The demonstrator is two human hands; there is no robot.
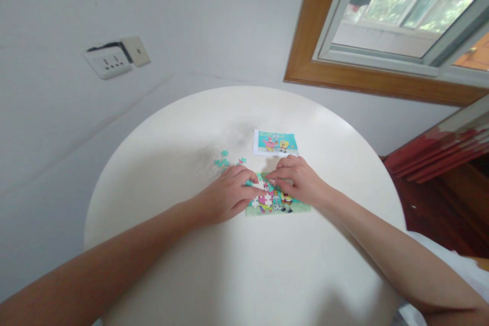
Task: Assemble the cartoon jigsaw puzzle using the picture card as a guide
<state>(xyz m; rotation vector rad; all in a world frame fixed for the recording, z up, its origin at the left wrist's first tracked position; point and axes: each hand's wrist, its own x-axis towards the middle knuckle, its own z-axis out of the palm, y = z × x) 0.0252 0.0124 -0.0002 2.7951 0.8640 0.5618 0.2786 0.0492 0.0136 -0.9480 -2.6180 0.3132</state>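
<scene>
A small cartoon jigsaw puzzle (pixel 275 202) lies partly assembled near the middle of a round white table (pixel 237 265). My left hand (pixel 228 193) rests on its left edge, fingers bent and pressing down on the pieces. My right hand (pixel 298 179) covers its upper right part, fingertips curled together over a piece I cannot make out. The two hands' fingertips nearly meet above the puzzle. A few loose teal pieces (pixel 224 161) lie just behind my left hand. A printed reference picture (pixel 275 143) lies flat behind my right hand.
The table stands against a white wall with a power socket (pixel 108 62) at upper left. A wood-framed window (pixel 385 30) is at upper right. Reddish wooden furniture (pixel 439 158) stands to the right of the table.
</scene>
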